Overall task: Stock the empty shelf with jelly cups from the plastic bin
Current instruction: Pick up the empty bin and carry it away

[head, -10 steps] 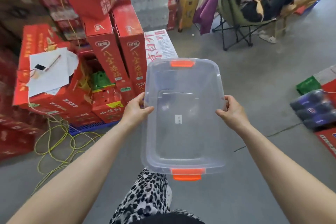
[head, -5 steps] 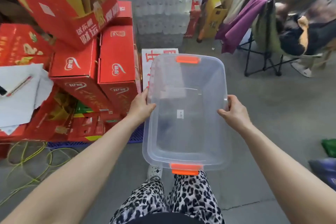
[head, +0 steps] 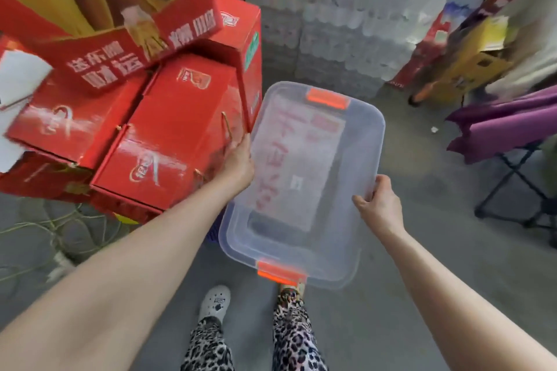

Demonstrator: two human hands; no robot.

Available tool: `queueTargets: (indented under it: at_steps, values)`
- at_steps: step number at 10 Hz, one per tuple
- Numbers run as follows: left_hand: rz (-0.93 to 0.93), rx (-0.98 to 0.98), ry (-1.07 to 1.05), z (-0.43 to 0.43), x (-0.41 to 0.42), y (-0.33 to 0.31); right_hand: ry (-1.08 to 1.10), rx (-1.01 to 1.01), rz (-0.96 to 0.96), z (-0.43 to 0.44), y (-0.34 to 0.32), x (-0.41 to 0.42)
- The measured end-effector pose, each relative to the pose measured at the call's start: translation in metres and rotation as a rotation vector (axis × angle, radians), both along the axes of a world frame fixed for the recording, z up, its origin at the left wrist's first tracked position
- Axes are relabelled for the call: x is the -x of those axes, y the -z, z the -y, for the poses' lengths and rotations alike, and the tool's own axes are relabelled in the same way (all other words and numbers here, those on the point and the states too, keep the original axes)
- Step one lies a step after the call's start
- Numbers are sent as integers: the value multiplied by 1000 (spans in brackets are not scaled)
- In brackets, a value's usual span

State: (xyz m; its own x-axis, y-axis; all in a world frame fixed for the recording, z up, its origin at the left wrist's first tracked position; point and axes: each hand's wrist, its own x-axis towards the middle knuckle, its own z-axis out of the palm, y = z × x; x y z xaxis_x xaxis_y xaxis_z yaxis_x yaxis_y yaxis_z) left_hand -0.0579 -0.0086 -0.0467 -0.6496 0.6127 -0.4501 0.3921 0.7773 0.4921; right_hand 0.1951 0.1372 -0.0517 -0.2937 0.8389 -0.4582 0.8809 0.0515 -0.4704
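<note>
Head view, looking down. The plastic bin (head: 304, 187) sits at frame centre, carried in the air above the grey floor (head: 422, 250), long axis running from 6 to 12 o'clock and leaning a little toward 1. It has 2 orange latches: 1 on the far short side (head: 328, 98), 1 on the near short side (head: 280, 272).

Left hand (head: 239, 164) is at the bin's 9 o'clock, thumb lying up along the long rim, clamped on that edge; the other fingers are hidden behind the wall. Right hand (head: 379, 205) is at the bin's 3 to 4 o'clock, thumb on top of the rim, fingers curled round the edge and closed on it.

Through the clear base I see a white sign (head: 298, 166) with red characters lying below.

Red cartons (head: 168, 135) are stacked at 9 to 11 o'clock, just beside the left hand. Shrink-wrapped bottle packs (head: 346, 24) stand at 12 o'clock. A yellow box (head: 479, 60) is at 2 o'clock, and a purple cloth (head: 506, 126) hangs over a folding chair frame (head: 518, 178) at 3 o'clock. Yellow cord (head: 60, 220) lies looped on the floor at 8 o'clock. At 6 o'clock I see leopard-print trousers (head: 297, 337) and 1 white shoe (head: 215, 303). The frame is motion-blurred.
</note>
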Motion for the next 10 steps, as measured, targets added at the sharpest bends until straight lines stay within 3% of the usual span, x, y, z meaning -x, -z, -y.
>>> queueTargets:
  at_steps: [2,4,6,8,9,10]
  values:
    - [-97,92,-19,-40,24,17,-67,78,-11,-32,30,21]
    - [-80,111,-77,-50,27,28,-97,131,-62,-41,42,35]
    - [-98,-16,-32,-32,10,21,-144,149,-36,-41,44,38]
    - [-118,-59,-77,5,-20,-13,-236,179,137,-40,15,44]
    - [-117,-118,-64,34,-36,-29,-390,99,265,-31,-10,41]
    - [-116,-173,-79,83,-57,-33,-540,-20,270,-22,-56,44]
